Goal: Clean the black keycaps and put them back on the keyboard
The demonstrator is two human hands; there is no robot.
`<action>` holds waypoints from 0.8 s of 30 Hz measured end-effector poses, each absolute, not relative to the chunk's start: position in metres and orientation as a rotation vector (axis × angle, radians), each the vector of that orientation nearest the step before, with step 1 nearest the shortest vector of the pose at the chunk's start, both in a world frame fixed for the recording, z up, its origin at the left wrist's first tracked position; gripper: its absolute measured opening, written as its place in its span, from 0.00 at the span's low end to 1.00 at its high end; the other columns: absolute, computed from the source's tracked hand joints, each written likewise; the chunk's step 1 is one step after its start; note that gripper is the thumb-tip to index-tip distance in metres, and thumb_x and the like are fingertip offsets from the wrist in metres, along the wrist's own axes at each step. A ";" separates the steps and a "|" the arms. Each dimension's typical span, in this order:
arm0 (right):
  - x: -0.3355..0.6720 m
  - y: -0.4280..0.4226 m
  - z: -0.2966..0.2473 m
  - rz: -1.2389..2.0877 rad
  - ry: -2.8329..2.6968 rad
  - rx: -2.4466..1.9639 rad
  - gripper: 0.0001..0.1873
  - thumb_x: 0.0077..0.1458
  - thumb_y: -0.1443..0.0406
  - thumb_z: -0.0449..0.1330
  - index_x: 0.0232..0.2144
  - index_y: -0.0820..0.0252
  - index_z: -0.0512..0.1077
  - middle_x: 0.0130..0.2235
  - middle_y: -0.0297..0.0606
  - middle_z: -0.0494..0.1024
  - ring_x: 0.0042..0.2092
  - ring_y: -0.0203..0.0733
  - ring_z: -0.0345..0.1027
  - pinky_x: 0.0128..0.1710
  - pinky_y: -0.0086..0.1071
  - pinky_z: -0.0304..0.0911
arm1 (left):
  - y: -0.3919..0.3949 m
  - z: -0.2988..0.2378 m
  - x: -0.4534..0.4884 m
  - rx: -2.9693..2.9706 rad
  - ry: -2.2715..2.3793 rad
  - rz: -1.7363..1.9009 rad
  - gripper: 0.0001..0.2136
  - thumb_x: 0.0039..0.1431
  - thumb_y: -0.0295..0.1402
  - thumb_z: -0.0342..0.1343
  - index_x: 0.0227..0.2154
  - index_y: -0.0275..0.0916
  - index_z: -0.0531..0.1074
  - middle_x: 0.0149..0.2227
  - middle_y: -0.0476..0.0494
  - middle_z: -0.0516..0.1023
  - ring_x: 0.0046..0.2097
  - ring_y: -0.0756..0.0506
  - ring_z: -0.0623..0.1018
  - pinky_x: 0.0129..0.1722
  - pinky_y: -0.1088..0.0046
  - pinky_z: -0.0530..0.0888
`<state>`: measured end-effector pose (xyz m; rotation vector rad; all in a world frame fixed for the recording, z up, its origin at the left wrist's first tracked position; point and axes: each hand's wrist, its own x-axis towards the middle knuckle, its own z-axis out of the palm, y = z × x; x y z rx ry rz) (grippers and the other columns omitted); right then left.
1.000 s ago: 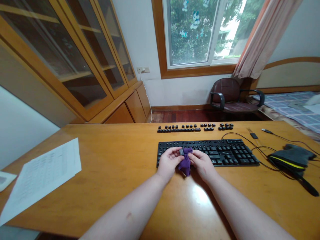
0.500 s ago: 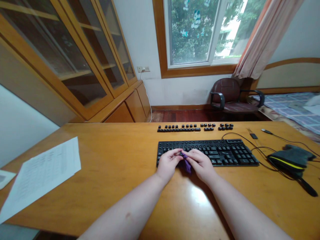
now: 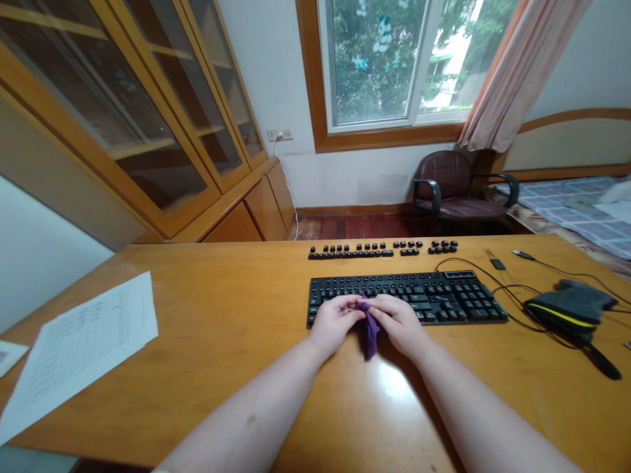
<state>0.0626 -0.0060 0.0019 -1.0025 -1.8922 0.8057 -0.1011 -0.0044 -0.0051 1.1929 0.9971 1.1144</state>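
A small purple cloth hangs between my two hands just in front of a black keyboard on the wooden desk. My left hand is pinched closed on the cloth's top left. My right hand is closed on its top right, fingers pressed together over it. A grey keycap seen earlier is hidden inside the cloth and fingers. A row of loose black keycaps lies on the desk beyond the keyboard.
A printed sheet of paper lies at the desk's left edge. At the right are a dark pouch with a yellow stripe and tangled black cables. Beyond the desk stand a brown armchair, a glass-fronted cabinet and a window.
The cloth was open with a grey keycap showing on it; both hands have closed together over it and the keycap is no longer visible. The hands stay in front of the keyboard.
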 end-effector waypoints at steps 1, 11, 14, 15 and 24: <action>0.062 -0.006 0.002 0.823 -1.876 -1.030 0.14 0.57 0.62 0.52 0.41 0.52 0.75 0.29 0.37 0.75 0.32 0.38 0.68 0.33 0.32 0.64 | -0.004 -0.005 -0.101 1.198 0.990 1.107 0.12 0.43 0.28 0.60 0.35 0.36 0.75 0.35 0.42 0.79 0.39 0.45 0.77 0.45 0.64 0.72; 0.062 -0.007 0.000 0.921 -1.692 -1.024 0.13 0.54 0.63 0.54 0.39 0.52 0.76 0.39 0.39 0.79 0.40 0.43 0.72 0.42 0.37 0.65 | -0.009 0.000 -0.098 1.200 0.971 1.108 0.13 0.44 0.26 0.59 0.36 0.36 0.75 0.37 0.42 0.79 0.40 0.45 0.77 0.45 0.65 0.71; 0.063 -0.007 0.001 0.903 -1.701 -1.020 0.13 0.54 0.64 0.54 0.39 0.52 0.76 0.38 0.38 0.79 0.40 0.42 0.72 0.42 0.37 0.65 | -0.010 0.003 -0.098 1.209 0.946 1.116 0.13 0.44 0.26 0.59 0.36 0.36 0.75 0.38 0.42 0.79 0.41 0.45 0.76 0.46 0.65 0.71; 0.063 -0.007 0.001 0.906 -1.721 -1.016 0.13 0.54 0.64 0.54 0.39 0.52 0.76 0.38 0.38 0.79 0.39 0.42 0.72 0.41 0.36 0.65 | -0.010 0.003 -0.098 1.201 0.950 1.122 0.12 0.44 0.27 0.59 0.36 0.36 0.75 0.38 0.42 0.79 0.40 0.45 0.76 0.46 0.65 0.71; 0.062 -0.007 -0.003 1.255 -1.413 -0.961 0.11 0.49 0.59 0.58 0.31 0.56 0.76 0.34 0.38 0.79 0.36 0.43 0.72 0.38 0.35 0.65 | -0.009 -0.002 -0.101 1.274 1.006 1.136 0.14 0.47 0.31 0.59 0.40 0.38 0.74 0.42 0.41 0.77 0.45 0.43 0.75 0.49 0.62 0.69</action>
